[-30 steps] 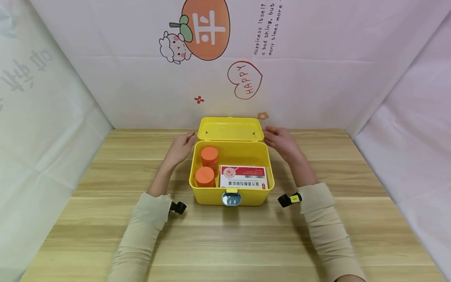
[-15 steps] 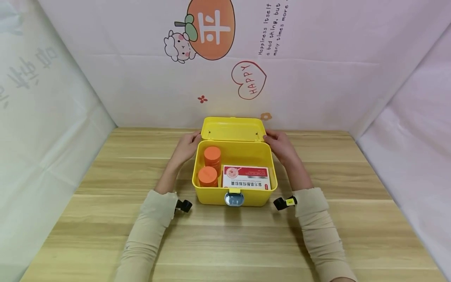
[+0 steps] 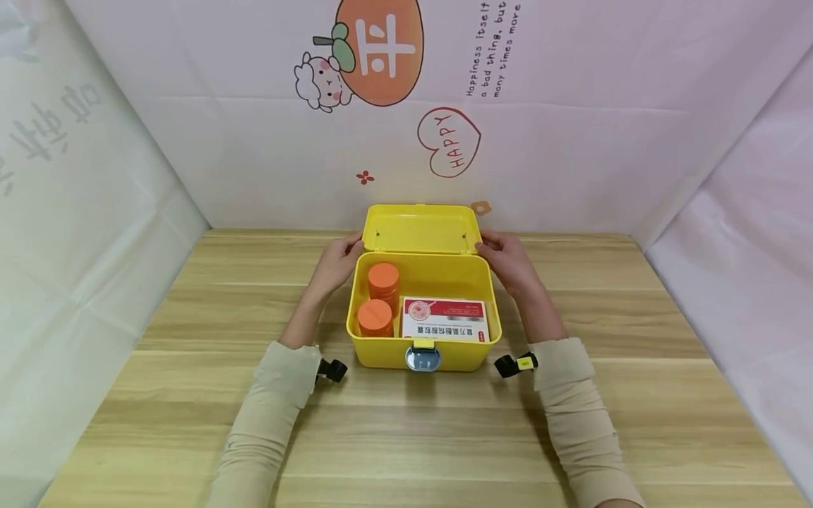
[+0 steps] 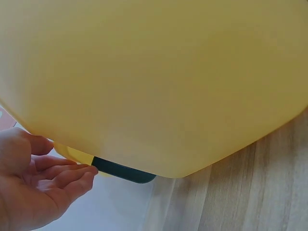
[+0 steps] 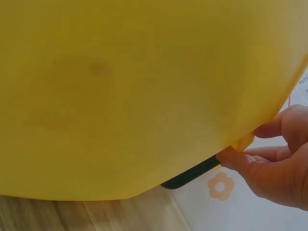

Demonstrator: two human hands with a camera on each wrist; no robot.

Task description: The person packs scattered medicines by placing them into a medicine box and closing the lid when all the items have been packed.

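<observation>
A yellow storage box (image 3: 387, 356) stands on the table with its lid (image 3: 422, 231) tipped back. Two orange-capped bottles (image 3: 383, 275) sit in its left part. Beside them lies a white and red medicine box (image 3: 443, 321). At the lid's left edge my left hand (image 3: 338, 262) grips it, fingers behind and thumb at the near side. My right hand (image 3: 508, 261) pinches the lid's right edge the same way. Past the box's yellow wall in the left wrist view, a dark green handle (image 4: 124, 171) shows by the left fingertips; the right wrist view shows the handle (image 5: 190, 174) too.
The wooden table (image 3: 406, 444) meets a printed white backdrop (image 3: 254, 162) close behind the lid. A grey-blue latch (image 3: 423, 358) hangs on the front of the box. Side curtains (image 3: 749, 247) bound the table left and right.
Both hands have moved in from beside the box to the lid's edges and taken hold of it. The lid has risen slightly in the last half second.
</observation>
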